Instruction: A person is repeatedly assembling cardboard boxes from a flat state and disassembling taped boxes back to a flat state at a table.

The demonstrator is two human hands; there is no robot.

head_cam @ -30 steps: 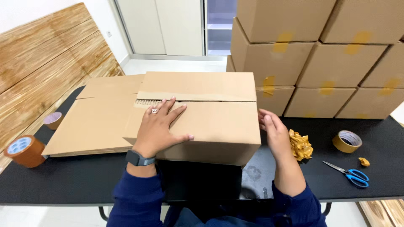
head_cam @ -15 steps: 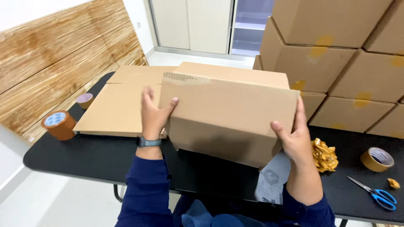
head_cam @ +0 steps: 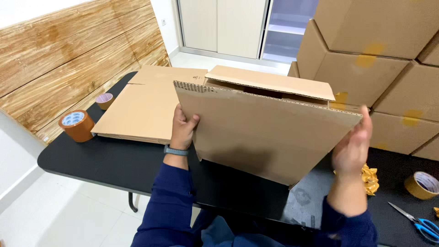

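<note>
I hold a brown cardboard box (head_cam: pixel 260 132) lifted off the black table (head_cam: pixel 105 158) and tilted, its flaps loose at the top. My left hand (head_cam: pixel 183 130) grips the box's left edge, thumb on the near face. My right hand (head_cam: pixel 352 146) presses flat against the box's right end, fingers up. A smartwatch sits on my left wrist.
Flattened cardboard sheets (head_cam: pixel 137 107) lie on the table to the left. Two tape rolls (head_cam: pixel 77 125) stand beside them; another roll (head_cam: pixel 423 184) sits at the right with blue scissors (head_cam: pixel 418 222) and crumpled tape (head_cam: pixel 369 178). Stacked boxes (head_cam: pixel 379 59) rise behind.
The box went from lying flat under my hands to being raised and tipped on edge. My left hand shifted from its top to its left edge; the view swung left.
</note>
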